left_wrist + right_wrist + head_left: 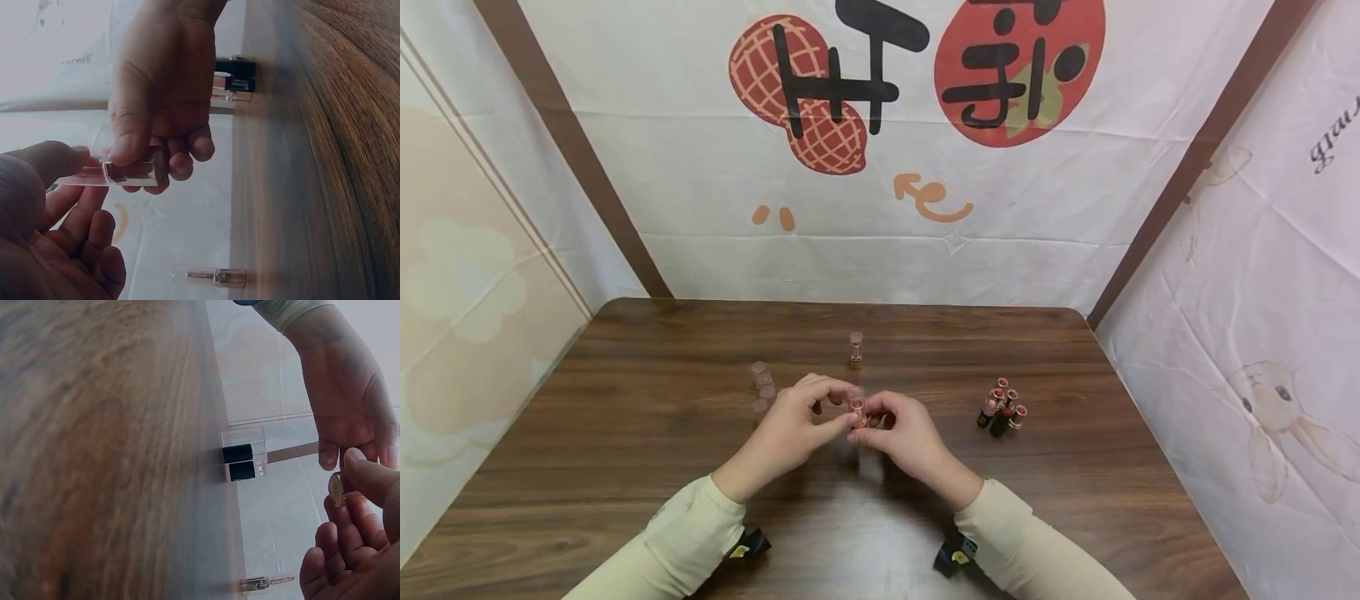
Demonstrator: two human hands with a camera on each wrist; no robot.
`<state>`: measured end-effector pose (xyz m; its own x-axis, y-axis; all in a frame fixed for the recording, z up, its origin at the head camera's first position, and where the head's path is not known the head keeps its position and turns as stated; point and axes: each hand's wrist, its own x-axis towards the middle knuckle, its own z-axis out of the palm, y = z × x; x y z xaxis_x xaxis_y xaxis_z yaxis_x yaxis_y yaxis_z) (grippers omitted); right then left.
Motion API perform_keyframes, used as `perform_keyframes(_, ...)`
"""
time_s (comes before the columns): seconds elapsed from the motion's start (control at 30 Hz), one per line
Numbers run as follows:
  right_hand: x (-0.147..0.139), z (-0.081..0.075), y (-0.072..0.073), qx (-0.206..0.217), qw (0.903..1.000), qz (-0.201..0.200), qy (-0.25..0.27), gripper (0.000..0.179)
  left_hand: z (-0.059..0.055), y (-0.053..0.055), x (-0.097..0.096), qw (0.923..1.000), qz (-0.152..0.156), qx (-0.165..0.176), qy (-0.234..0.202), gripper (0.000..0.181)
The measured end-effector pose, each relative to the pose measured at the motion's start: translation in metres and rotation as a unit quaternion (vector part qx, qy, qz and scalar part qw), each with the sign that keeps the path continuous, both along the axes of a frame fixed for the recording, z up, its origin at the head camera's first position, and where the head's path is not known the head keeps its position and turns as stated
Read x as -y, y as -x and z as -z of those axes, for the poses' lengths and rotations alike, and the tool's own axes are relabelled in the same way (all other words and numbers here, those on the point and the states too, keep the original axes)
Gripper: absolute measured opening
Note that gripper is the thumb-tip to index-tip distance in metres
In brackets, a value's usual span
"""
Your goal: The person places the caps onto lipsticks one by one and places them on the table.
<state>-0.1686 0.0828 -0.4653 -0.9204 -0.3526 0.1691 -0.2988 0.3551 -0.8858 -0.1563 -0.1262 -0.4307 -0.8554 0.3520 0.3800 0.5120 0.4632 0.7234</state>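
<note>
1. Lipstick is raised over the middle of the table, roughly upright, between 2 hands.
2. I have the left hand pinching the clear cap with thumb and finger; the right hand grips the shiny base, its fingers narrow around it.
3. I judge the step in hand is working cap against base; fitting or removing, I cannot tell. Next, I'd want both parts in line and a gentle grip.
4. Tight spots: clear-topped tubes near the left hand, and 1 standing lipstick beyond both hands.
5. Open room: bare wood separates the right hand from the lipstick cluster; the far edge is well apart.
</note>
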Motion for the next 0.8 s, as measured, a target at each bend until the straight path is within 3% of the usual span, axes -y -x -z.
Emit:
perform_keyframes(0.4,-0.0015,-0.0066,-0.0033,-0.019,0.9997,0.015,-0.004,0.023,0.0028,-0.0004,-0.0031,0.9997,0.014,-0.019,0.003,0.021)
perform_keyframes(0.8,-0.0065,-0.0084,0.0052,-0.043,0.9961,-0.004,-0.076,0.024,0.0046,0.0023,-0.0001,0.9975,0.003,-0.040,0.057,0.023)
